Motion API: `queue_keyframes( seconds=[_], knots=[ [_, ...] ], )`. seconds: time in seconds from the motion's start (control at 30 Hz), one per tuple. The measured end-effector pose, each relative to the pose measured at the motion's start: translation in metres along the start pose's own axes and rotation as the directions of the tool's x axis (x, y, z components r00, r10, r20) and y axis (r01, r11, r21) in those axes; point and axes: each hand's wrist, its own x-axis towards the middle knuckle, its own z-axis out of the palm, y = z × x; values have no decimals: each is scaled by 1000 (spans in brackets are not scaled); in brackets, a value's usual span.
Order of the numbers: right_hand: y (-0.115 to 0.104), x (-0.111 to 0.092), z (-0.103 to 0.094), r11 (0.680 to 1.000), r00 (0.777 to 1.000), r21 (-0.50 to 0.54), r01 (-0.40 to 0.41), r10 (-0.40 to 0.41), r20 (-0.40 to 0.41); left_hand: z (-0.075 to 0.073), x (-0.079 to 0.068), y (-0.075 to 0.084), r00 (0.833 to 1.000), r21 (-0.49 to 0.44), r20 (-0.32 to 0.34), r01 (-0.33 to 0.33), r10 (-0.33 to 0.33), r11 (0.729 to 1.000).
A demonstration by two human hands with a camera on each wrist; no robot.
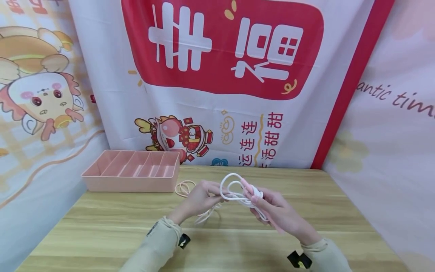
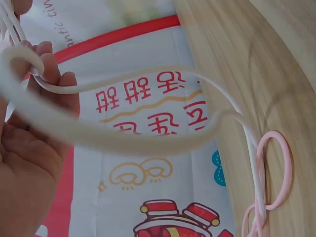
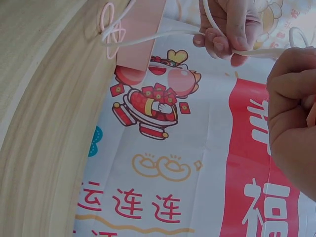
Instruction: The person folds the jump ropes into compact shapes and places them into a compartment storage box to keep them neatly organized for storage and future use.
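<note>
Over the table, my left hand [image 1: 203,197] pinches a strand of white cable between thumb and fingertips. My right hand [image 1: 280,212] grips the bunched coils of the white cable [image 1: 257,192], together with a flat pink strip [image 1: 249,186] that lies along them. One loop of the cable rises above both hands. Lower strands hang from the left hand toward the tabletop; in the left wrist view the white cable [image 2: 173,143] crosses close to the camera. The right wrist view shows the left hand's fingertips [image 3: 219,45] at the strand, while the right palm's inside is hidden.
A pink organizer box [image 1: 130,184] with several compartments stands at the back left of the wooden table [image 1: 119,219]. Beside its right corner lies a looped pale pink cord [image 1: 183,184]. Printed cloth [image 1: 210,105] hangs behind the table, with more on both sides.
</note>
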Motion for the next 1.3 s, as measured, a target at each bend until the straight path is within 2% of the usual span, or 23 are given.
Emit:
queue_keyframes(
  seconds=[0.17, 0.3, 0.4, 0.53, 0.6, 0.7, 0.8, 1.0, 1.2, 1.3],
  knots=[
    [3, 0, 1, 999, 996, -20, -36, 37, 81, -9, -3, -10, 997, 13, 21, 76, -76, 997],
    [5, 0, 1, 992, 984, -122, -18, 39, 172, -15, -7, -19, 984, -2, 41, 172, -171, 985],
    [7, 0, 4, 978, 969, -209, -14, 64, 239, -16, -9, -21, 980, -18, 40, 197, -196, 980],
    [11, 0, 8, 948, 950, -316, -36, 130, 283, -13, -8, -19, 989, 16, 30, 143, -143, 990],
    [14, 0, 10, 934, 946, -356, -35, 146, 289, -11, -6, -16, 993, 65, 24, 111, -113, 992],
    [17, 2, 11, 919, 943, -394, -23, 151, 297, -9, -4, -10, 996, 148, 15, 85, -88, 985],
    [21, 3, 12, 911, 941, -412, -15, 152, 303, -7, -3, -5, 997, 188, 13, 77, -81, 979],
    [30, 4, 14, 908, 943, -417, -36, 170, 288, -3, -2, 4, 1000, 178, 10, 27, -30, 984],
    [33, 6, 17, 904, 960, -422, -63, 170, 223, -3, 3, 22, 997, 139, 38, -70, 65, 988],
    [32, 8, 18, 905, 971, -419, -80, 166, 174, -2, 5, 30, 995, 131, 34, -98, 94, 987]
  ],
)
